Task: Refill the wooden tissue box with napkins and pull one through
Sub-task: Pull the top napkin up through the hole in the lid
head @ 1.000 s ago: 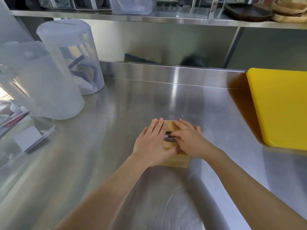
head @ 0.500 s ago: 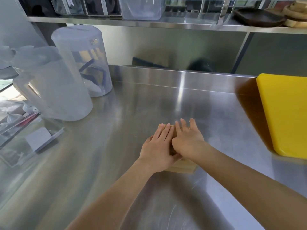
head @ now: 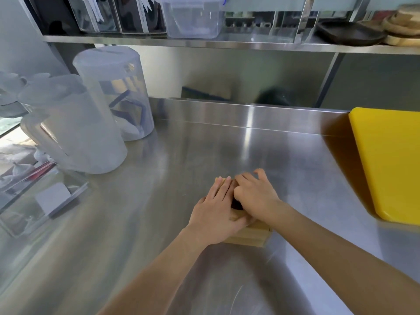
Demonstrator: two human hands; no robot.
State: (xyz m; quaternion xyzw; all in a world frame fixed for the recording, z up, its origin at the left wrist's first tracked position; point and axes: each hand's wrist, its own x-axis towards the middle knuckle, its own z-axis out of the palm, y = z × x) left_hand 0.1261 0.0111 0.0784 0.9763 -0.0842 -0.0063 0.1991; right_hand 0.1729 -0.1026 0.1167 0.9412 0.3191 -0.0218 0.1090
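The wooden tissue box (head: 250, 237) sits on the steel counter (head: 159, 201), mostly covered by both hands. My left hand (head: 216, 208) lies flat on the left part of its lid, fingers straight and together, pressing it down. My right hand (head: 256, 196) rests on the right part with its fingers curled toward the dark opening (head: 236, 204) between the two hands. No napkin shows, and whatever the right fingers touch is hidden.
Two frosted plastic pitchers (head: 75, 133) (head: 118, 92) stand at the back left. A clear plastic container (head: 45, 201) lies at the left edge. A yellow cutting board (head: 391, 160) lies at the right. A steel shelf (head: 227, 45) with containers and bowls runs overhead.
My right hand's fingers, flat on the lid half a second ago, have curled in toward the opening. The left hand stays flat on the box. The box appears lower in the view.
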